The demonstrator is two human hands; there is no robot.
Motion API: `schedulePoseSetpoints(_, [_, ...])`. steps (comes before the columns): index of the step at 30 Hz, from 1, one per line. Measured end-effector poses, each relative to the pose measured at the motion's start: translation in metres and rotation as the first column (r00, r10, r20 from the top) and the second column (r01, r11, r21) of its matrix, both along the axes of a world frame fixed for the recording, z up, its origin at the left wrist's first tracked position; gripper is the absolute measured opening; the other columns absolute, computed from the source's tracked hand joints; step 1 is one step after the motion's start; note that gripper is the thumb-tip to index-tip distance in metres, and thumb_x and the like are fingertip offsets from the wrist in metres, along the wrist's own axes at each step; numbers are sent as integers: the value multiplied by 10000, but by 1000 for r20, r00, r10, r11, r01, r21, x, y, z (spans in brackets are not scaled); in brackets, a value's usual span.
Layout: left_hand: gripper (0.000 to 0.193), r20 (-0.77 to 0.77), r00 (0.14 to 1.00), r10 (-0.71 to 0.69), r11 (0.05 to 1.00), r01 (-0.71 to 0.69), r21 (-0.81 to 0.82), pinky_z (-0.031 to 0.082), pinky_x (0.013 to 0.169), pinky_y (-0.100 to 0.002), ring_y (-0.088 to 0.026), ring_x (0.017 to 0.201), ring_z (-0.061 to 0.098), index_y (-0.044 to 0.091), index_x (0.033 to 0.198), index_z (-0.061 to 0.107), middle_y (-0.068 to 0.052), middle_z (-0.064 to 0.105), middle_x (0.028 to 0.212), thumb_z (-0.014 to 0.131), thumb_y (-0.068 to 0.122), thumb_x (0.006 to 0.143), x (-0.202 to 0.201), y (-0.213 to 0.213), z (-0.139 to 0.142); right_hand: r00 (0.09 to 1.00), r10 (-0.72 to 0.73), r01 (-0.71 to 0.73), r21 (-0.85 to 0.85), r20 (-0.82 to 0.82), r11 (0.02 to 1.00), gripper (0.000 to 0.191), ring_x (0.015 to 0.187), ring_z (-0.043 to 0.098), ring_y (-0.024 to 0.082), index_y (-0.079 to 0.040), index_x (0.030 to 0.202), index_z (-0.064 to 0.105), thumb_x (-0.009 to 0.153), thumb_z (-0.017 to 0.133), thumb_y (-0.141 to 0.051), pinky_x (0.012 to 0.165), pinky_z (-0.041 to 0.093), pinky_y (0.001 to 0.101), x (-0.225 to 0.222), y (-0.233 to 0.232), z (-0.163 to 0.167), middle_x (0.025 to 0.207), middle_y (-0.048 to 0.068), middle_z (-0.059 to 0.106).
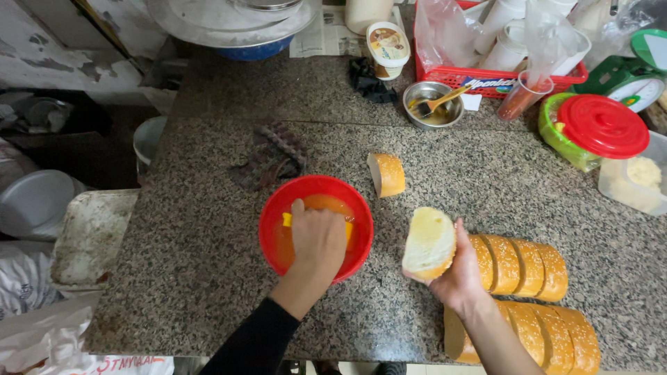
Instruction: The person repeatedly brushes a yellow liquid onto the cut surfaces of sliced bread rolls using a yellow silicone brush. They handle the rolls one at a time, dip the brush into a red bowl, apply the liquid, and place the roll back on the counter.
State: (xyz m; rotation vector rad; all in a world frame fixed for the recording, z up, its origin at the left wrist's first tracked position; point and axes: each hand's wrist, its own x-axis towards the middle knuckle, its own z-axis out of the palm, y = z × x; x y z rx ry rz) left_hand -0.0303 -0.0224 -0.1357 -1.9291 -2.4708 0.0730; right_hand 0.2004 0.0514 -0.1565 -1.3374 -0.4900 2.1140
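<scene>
left hand (318,236): down inside the red bowl (272,208), knuckles up, fingers curled shut around a yellow tool (286,219) whose ends show at either side of the fist; whether it is a brush or a spatula cannot be told.
red bowl: stands on the speckled stone table (208,173), near its front edge, and holds an orange-yellow liquid (326,203) that the tool dips into.
right hand (460,276): lifted above the table just right of the bowl, fingers wrapped behind a bread slice (429,243), thumb on its upper right rim.
bread slice: pale cut face turned up and to the left, toward the bowl; golden crust against the palm.
key relation: the cut face lies directly right of the left hand's fingers, close by but apart from the bowl rim; the left hand with the tool is the nearer one to the liquid, the right hand the nearer one to the loaves.
sliced loaves (521,267): two rows of seeded slices on edge, just behind and under the right wrist, long axis running left to right.
lone slice (387,174): stands on edge beyond the bowl, apart from both hands.
further back: a small steel bowl (434,104) with a brush in it, a dark cloth (271,156), a red-lidded green container (601,126).
</scene>
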Motion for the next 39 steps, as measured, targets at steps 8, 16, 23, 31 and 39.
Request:
schedulePoseSetpoints(8, [219,104,993,48,972,-71,223,417,926,-515,-288,725,712,127,676,758,-111,732,690,686,267,829,-14,-23,16,993,-28,32,34,-114,999,668,1152,652,251,-173,1379,589,1011,315,-660,1008,514,498,-9,0,-10,1281,52,680])
schedulePoseSetpoints(16, [257,115,993,-15,936,-26,352,438,853,-462,-274,686,687,102,698,721,-100,706,662,671,273,884,-19,-34,29,995,-26,25,-16,-101,1000,718,1011,682,348,-196,1289,620,959,277,-733,902,554,546,-13,4,-11,1123,126,692])
schedulePoseSetpoints(23, [261,380,922,76,935,-198,295,430,802,-437,-323,605,668,150,813,795,-110,696,645,697,392,822,-29,-42,60,993,20,-19,3,-119,1000,692,1012,676,281,-216,1296,644,969,307,-724,866,554,533,-11,8,-8,1151,67,713])
schedulePoseSetpoints(31, [174,62,947,-316,731,201,652,398,843,-471,-220,862,652,115,942,759,-12,729,864,734,258,845,13,-46,114,986,-6,15,50,-168,999,668,1123,668,250,-214,1321,654,960,347,-683,990,504,542,-7,17,12,1255,43,720])
schedulePoseSetpoints(39, [288,-474,739,-478,562,672,482,409,788,-375,-215,981,651,74,1057,754,-38,735,1028,651,228,836,53,-50,115,958,-32,37,12,-286,999,555,977,702,237,-221,1219,692,999,391,-633,812,578,484,20,28,17,1135,27,738])
